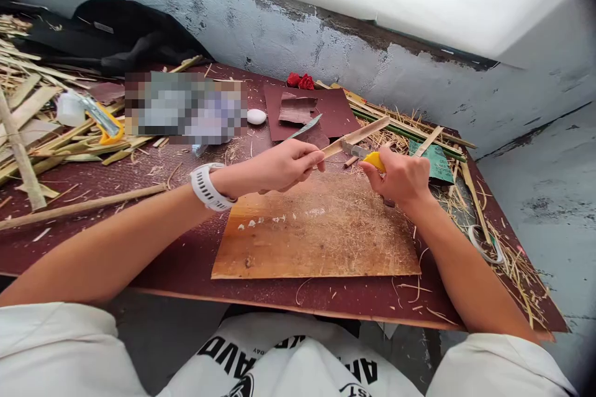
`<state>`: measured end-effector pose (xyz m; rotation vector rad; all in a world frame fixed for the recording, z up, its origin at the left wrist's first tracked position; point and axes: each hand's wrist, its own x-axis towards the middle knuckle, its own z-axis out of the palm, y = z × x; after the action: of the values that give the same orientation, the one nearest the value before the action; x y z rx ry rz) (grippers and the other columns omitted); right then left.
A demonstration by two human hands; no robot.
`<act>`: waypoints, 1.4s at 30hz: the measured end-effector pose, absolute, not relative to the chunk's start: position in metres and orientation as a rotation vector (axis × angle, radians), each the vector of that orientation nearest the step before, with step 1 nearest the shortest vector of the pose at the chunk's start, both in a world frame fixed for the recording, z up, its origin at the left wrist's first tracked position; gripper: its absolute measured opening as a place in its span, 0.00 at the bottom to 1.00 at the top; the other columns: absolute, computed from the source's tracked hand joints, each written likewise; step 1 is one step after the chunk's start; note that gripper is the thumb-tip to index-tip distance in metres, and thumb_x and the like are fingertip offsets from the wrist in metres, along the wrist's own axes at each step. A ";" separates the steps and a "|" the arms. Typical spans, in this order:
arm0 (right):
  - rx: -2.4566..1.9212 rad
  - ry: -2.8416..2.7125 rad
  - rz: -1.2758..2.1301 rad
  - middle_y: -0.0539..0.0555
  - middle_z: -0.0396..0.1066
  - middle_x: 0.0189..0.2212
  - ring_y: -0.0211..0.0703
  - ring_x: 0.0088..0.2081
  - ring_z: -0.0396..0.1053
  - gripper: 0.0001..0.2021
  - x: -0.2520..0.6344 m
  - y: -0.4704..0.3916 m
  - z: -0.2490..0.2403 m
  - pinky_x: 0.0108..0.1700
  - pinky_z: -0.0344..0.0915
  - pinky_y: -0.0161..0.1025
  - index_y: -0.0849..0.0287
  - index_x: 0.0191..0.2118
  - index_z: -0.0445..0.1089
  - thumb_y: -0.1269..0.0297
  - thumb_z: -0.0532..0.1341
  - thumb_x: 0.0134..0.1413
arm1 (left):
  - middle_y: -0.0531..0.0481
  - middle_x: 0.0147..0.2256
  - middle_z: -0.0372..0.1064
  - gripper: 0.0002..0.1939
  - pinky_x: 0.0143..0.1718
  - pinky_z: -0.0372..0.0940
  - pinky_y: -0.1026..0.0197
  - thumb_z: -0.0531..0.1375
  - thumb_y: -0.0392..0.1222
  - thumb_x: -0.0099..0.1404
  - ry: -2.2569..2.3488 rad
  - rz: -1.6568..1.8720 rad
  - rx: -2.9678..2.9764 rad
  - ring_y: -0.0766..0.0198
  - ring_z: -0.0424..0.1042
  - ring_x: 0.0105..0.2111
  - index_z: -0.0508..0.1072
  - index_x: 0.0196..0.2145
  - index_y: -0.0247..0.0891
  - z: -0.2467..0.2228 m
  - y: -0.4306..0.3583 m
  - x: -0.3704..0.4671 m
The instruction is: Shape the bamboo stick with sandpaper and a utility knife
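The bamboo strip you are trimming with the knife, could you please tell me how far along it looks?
Done: fine shavings cover the wooden board, so much has been pared. In hand: the left hand holds the bamboo strip while the right hand sets the yellow-handled knife against it. Left: uncut bamboo pieces lie at the left.

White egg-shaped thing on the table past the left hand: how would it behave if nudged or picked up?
The white egg-shaped object looks smooth and rounded, so it would probably roll or wobble off-line when nudged. Its glossy surface suggests a pinch grip might slip. It lies on the dark red table among shavings, which may slow a roll. Its weight and fragility cannot be told.
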<state>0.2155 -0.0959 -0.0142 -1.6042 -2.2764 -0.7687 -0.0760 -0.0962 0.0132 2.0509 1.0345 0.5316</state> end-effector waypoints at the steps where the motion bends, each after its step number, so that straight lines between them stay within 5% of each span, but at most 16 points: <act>1: -1.604 -2.279 -0.769 0.52 0.66 0.19 0.38 0.20 0.56 0.34 0.216 -0.095 -0.014 0.30 0.38 0.40 0.58 0.32 0.69 0.32 0.46 0.68 | 0.51 0.24 0.64 0.16 0.25 0.53 0.61 0.49 0.44 0.79 1.064 0.548 2.097 0.64 0.59 0.21 0.74 0.40 0.36 0.012 -0.096 -0.076; 5: -1.626 -2.271 -0.782 0.53 0.67 0.19 0.39 0.20 0.56 0.33 0.214 -0.094 -0.014 0.30 0.38 0.40 0.59 0.32 0.70 0.33 0.46 0.67 | 0.51 0.25 0.64 0.12 0.26 0.53 0.60 0.52 0.41 0.78 1.196 0.724 2.265 0.64 0.58 0.22 0.74 0.43 0.35 0.004 -0.097 -0.073; 12: -1.627 -2.204 -0.701 0.53 0.68 0.19 0.40 0.19 0.58 0.32 0.199 -0.099 -0.016 0.27 0.39 0.40 0.57 0.31 0.69 0.35 0.46 0.69 | 0.60 0.22 0.45 0.16 0.15 0.42 0.66 0.51 0.49 0.81 0.876 0.642 1.333 0.72 0.44 0.15 0.70 0.40 0.37 0.009 -0.106 -0.066; 24: -1.647 -2.111 -0.464 0.52 0.68 0.19 0.40 0.19 0.61 0.29 0.175 -0.126 -0.013 0.26 0.42 0.38 0.58 0.34 0.68 0.37 0.47 0.71 | 0.59 0.28 0.46 0.12 0.15 0.42 0.73 0.52 0.55 0.79 0.637 0.666 0.989 0.72 0.41 0.19 0.63 0.47 0.46 0.001 -0.141 -0.053; 28: -1.545 -2.094 -0.422 0.50 0.65 0.18 0.39 0.18 0.59 0.28 0.174 -0.133 -0.010 0.25 0.44 0.37 0.57 0.32 0.66 0.38 0.48 0.71 | 0.60 0.28 0.50 0.11 0.17 0.47 0.72 0.51 0.56 0.80 0.631 0.666 1.183 0.70 0.45 0.20 0.60 0.49 0.48 -0.004 -0.152 -0.050; 33: -1.349 -2.117 -0.683 0.49 0.65 0.18 0.38 0.18 0.58 0.26 0.196 -0.124 -0.008 0.25 0.43 0.38 0.57 0.29 0.64 0.39 0.52 0.70 | 0.57 0.26 0.54 0.21 0.23 0.51 0.65 0.45 0.58 0.81 0.840 0.845 1.762 0.68 0.52 0.23 0.68 0.43 0.40 -0.009 -0.134 -0.063; 42: -1.239 -2.230 -0.912 0.53 0.69 0.20 0.41 0.23 0.63 0.26 0.217 -0.115 0.002 0.29 0.49 0.41 0.57 0.29 0.67 0.39 0.55 0.69 | 0.57 0.23 0.55 0.11 0.26 0.44 0.59 0.48 0.41 0.79 1.076 0.695 2.656 0.63 0.54 0.20 0.68 0.50 0.36 0.004 -0.097 -0.099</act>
<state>0.2175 -0.1148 0.0018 -1.2388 -2.2295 -0.9120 -0.0985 -0.0966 0.0042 2.6559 1.0756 0.6950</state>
